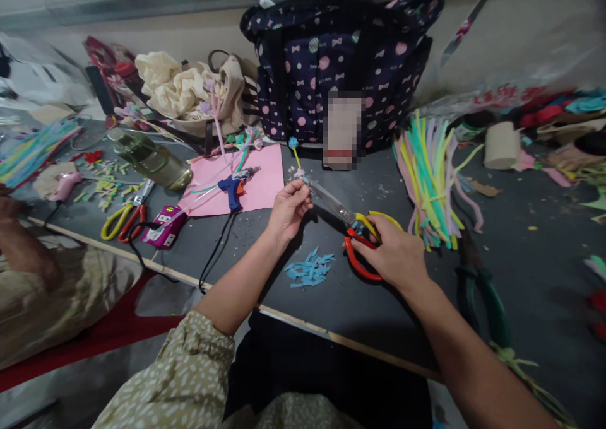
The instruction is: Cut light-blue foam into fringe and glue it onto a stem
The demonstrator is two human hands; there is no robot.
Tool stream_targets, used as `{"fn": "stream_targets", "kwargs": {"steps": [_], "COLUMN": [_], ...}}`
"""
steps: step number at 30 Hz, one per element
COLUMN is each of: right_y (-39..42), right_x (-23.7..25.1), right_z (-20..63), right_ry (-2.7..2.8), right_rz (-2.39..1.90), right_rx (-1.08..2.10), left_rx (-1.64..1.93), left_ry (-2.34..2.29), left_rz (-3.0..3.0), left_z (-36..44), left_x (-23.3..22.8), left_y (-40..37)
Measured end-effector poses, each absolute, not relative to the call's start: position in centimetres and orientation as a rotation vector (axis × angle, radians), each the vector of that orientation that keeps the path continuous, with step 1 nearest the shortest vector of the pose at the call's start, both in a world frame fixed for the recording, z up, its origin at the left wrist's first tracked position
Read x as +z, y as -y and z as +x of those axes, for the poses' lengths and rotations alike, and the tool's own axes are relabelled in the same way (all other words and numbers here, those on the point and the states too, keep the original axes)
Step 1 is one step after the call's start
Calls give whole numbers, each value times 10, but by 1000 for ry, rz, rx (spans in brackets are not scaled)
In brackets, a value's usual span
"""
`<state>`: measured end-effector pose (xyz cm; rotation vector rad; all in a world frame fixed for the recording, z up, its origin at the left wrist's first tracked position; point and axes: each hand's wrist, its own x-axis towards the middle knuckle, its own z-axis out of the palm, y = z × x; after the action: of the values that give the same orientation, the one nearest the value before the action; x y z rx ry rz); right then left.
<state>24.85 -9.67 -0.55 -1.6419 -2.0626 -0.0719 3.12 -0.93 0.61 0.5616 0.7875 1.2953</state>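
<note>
My right hand (395, 249) grips a pair of scissors (334, 202) with one yellow and one red handle loop. The blades point left, and their tips reach my left hand (290, 209). The left fingers are pinched together at those tips; what they hold is too small to make out. Small pale and bluish bits show just above the fingertips. Below the scissors lies a loose pile of cut blue pieces (310, 269). A blue-headed yellow stem (295, 151) lies beyond my left hand.
A blue glue gun (230, 192) rests on a pink sheet (265, 176), its cord trailing to the table edge. A bottle (154, 161) and second scissors (125, 219) lie left. Pipe cleaners (430, 183) and green-handled pliers (480, 296) are right. A patterned bag (303, 69) stands behind. Another person's arm (23, 246) is far left.
</note>
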Motion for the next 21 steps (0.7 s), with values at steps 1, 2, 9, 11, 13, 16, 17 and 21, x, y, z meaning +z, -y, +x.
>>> {"fn": "stream_targets", "kwargs": {"steps": [1, 2, 9, 11, 13, 16, 17, 21], "right_y": [97, 97, 97, 97, 97, 96, 97, 97], "right_x": [-5, -5, -4, -5, -6, -7, -8, -8], "right_z": [248, 248, 247, 248, 249, 249, 249, 248], "right_ry": [2065, 2066, 2067, 2069, 2075, 2083, 2086, 2098], "right_rz": [-1645, -1646, -1608, -1610, -1623, -1645, -1654, -1687], "right_rx": [-74, -76, -75, -75, -80, -92, -97, -111], "left_rx": [1293, 1290, 1280, 1271, 1265, 1261, 1259, 1251], "left_ry": [-790, -792, -777, -772, -766, -768, -775, -804], "left_rz": [564, 566, 562, 552, 545, 537, 535, 522], "left_z": [31, 32, 33, 33, 33, 33, 34, 35], "left_x": [6, 6, 9, 9, 9, 9, 9, 11], "left_y": [9, 10, 12, 12, 12, 13, 13, 14]}}
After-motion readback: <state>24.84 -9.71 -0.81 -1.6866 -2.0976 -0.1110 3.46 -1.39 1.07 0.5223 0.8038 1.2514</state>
